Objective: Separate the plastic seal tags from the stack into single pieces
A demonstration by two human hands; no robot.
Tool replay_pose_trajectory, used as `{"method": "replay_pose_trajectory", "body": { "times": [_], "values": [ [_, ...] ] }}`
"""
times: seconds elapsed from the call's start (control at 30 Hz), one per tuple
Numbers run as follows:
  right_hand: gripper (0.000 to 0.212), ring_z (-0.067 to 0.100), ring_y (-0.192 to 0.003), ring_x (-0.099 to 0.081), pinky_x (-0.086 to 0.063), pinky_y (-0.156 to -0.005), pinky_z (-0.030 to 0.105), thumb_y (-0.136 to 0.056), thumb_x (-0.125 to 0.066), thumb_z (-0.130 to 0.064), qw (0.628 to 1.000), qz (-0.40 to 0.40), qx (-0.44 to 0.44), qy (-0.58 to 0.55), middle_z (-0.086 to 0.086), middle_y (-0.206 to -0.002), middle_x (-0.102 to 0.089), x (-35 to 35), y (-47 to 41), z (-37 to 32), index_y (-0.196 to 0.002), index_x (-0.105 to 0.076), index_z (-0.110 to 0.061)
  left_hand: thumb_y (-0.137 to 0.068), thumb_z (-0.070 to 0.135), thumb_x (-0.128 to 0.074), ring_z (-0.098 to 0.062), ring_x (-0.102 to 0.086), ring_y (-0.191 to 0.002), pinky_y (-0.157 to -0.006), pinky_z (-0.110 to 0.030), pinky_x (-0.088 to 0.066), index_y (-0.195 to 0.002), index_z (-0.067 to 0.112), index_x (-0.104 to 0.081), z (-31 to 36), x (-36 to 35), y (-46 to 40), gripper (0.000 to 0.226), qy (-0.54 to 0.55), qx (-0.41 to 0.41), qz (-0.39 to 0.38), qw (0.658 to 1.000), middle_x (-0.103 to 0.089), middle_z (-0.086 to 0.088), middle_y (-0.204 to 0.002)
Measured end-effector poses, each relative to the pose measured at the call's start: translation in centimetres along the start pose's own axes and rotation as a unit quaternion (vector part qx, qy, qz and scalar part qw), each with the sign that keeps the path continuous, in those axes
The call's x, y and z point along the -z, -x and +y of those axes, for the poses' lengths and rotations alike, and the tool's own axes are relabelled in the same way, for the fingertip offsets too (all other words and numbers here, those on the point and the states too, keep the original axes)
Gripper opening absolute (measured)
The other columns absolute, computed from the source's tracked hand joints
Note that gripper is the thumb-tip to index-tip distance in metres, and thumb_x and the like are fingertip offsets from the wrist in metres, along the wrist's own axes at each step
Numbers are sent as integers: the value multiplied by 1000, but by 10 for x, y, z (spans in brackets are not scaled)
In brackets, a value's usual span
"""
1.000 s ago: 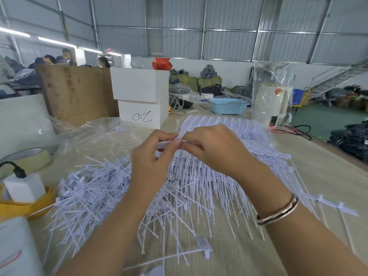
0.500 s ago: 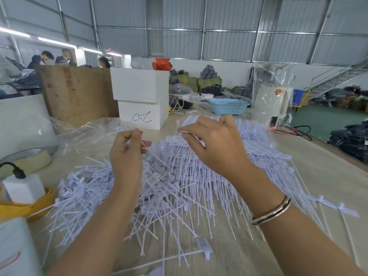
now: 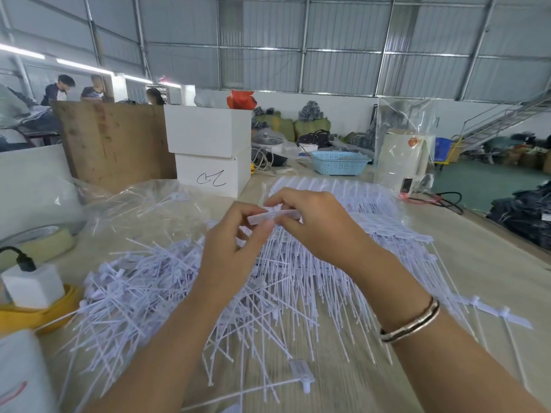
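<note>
A strip of joined white plastic seal tags [image 3: 272, 216] is held above the table. My left hand [image 3: 235, 245] pinches its left end between thumb and fingers. My right hand [image 3: 316, 225] grips the rest of the strip from the right. Below and to the left lies a loose pile of single white tags [image 3: 143, 290] with long thin tails. Behind and right of my hands sits the stack of joined tags [image 3: 372, 216], its tails fanning toward me.
Two stacked white boxes [image 3: 211, 153], a wooden panel [image 3: 116, 141] and a crumpled clear bag [image 3: 140, 204] stand at the back left. A blue basket [image 3: 340, 162] and a cream appliance [image 3: 399, 159] are at the back. A yellow bowl [image 3: 38, 314] with a charger block [image 3: 32, 284] sits left. Several people stand far left.
My left hand, which had swung out to the left over the loose pile, has come back to the middle. Both hands now hold a strip of tags together.
</note>
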State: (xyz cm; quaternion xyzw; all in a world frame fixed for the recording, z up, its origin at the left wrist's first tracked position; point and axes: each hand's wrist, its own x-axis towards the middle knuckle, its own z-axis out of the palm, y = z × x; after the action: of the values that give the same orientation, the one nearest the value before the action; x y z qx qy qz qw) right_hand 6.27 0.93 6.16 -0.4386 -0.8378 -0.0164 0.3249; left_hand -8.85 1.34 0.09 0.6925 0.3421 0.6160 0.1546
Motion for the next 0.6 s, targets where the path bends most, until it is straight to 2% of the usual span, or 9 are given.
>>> {"method": "replay_pose_trajectory", "body": {
  "times": [0.07, 0.13, 0.17, 0.23, 0.33, 0.4, 0.5, 0.53, 0.6],
  "values": [
    [28, 9, -82, -48, -30, -65, 20, -93, -57, -20, 1000, -14, -8, 0, -7, -94, -54, 0, 0, 1, -121, -56, -17, -90, 42, -51, -2, -64, -75, -66, -27, -50, -83, 36, -55, -1, -4, 0, 10, -7, 1, 22, 1000, -66, 18, -81],
    [23, 13, -88, -50, -30, -68, 22, -95, -53, -24, 999, -36, -13, 39, -4, -100, -54, 2, 0, 4, -115, -56, -13, -92, 34, -48, -5, -66, -76, -66, -34, -52, -80, 35, -53, -4, -3, 0, 13, -15, -4, 38, 999, -66, 23, -78],
    [21, 16, -90, -51, -33, -69, 25, -97, -50, -26, 996, -50, -8, 69, -1, -98, -55, 3, 0, 5, -106, -59, -10, -92, 34, -47, -6, -67, -75, -65, -33, -51, -81, 35, -51, -6, -3, 0, 12, -21, -5, 39, 999, -66, 23, -78],
    [27, 19, -85, -49, -40, -71, 34, -99, -45, -30, 990, -76, 10, 120, 1, -85, -52, 4, 1, 5, -91, -59, -7, -93, 39, -49, -6, -65, -75, -61, -21, -48, -87, 38, -50, -8, -3, 1, 6, -25, -9, 28, 999, -67, 17, -78],
    [28, 20, -81, -51, -43, -66, 37, -99, -44, -32, 987, -81, 25, 136, -1, -79, -53, 3, 3, 1, -85, -57, -12, -90, 43, -52, -3, -63, -73, -60, -9, -42, -97, 43, -50, -7, -2, 3, 7, -35, -14, 10, 999, -66, 13, -77],
    [28, 19, -82, -52, -40, -63, 34, -98, -43, -33, 985, -81, 31, 147, -2, -79, -53, 1, 3, 0, -81, -53, -15, -91, 42, -53, -6, -63, -70, -58, -11, -43, -96, 45, -53, -5, -3, 2, 6, -34, -17, 8, 999, -66, 19, -78],
    [25, 17, -81, -49, -29, -66, 30, -99, -40, -32, 982, -79, 47, 162, -7, -77, -48, 1, 2, -2, -77, -48, -22, -89, 44, -55, -27, -62, -65, -58, -27, -46, -92, 47, -54, -5, -5, 2, 4, -25, -7, 20, 999, -68, 16, -79],
    [26, 15, -80, -46, -26, -67, 29, -99, -40, -32, 982, -74, 49, 164, -8, -76, -46, 0, 2, -2, -78, -51, -22, -88, 44, -55, -28, -61, -64, -58, -27, -46, -91, 45, -56, -5, -6, 1, 3, -16, 3, 22, 1000, -68, 17, -77],
    [29, 12, -77, -40, -24, -69, 29, -100, -40, -32, 983, -57, 52, 168, -10, -73, -43, 0, 2, -3, -79, -55, -20, -86, 44, -55, -16, -61, -66, -59, -17, -45, -84, 39, -59, -4, -6, 0, 7, 21, 29, 30, 999, -66, 19, -72]
  ]
}}
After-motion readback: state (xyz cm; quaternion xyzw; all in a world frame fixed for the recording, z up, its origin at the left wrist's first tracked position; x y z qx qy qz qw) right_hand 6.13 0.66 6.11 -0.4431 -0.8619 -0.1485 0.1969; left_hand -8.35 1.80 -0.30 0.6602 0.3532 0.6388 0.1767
